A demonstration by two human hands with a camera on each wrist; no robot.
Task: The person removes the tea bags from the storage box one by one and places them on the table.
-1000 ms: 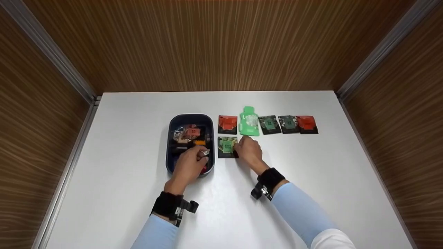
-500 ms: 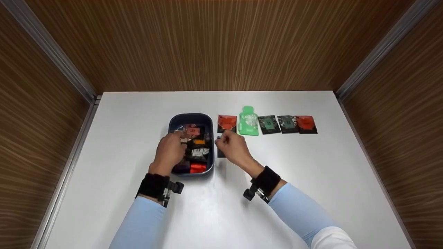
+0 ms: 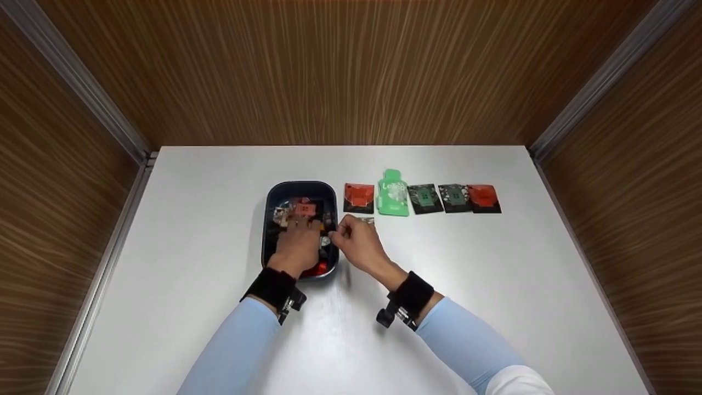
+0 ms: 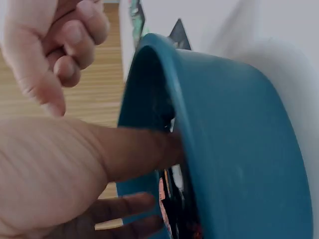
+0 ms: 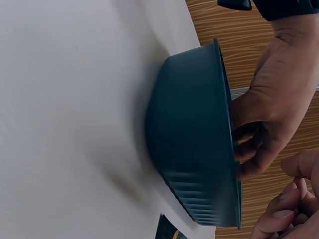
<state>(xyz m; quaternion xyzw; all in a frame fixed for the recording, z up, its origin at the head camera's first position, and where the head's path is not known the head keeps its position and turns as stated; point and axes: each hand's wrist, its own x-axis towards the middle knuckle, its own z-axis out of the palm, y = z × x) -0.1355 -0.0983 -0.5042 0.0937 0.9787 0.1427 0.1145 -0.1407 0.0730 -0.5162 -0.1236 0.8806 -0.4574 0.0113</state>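
A dark blue box (image 5: pixel 189 119) holds several small packets, among them a pink-red one (image 3: pixel 305 209) and a bright red one (image 3: pixel 316 269). My left hand (image 3: pixel 299 247) reaches down into it, fingers extended over the packets; in the left wrist view its thumb passes inside the rim. My right hand (image 3: pixel 359 244) hovers beside the box's right rim, fingers loosely curled, nothing visible between them. Beneath it, a green and black sachet (image 3: pixel 367 220) on the table is mostly covered in the head view.
To the right of the box runs a row on the white table (image 3: pixel 493 285): a red and black sachet (image 3: pixel 359 198), a green bottle-shaped pouch (image 3: pixel 392 197), two dark green sachets and another red one (image 3: pixel 484 198). Wood-grain panels (image 3: pixel 351 71) enclose the back and sides.
My left hand let go of a small packet in the box, drew left, then came back over the packets. My right hand moved left from the green sachet to the box's rim.
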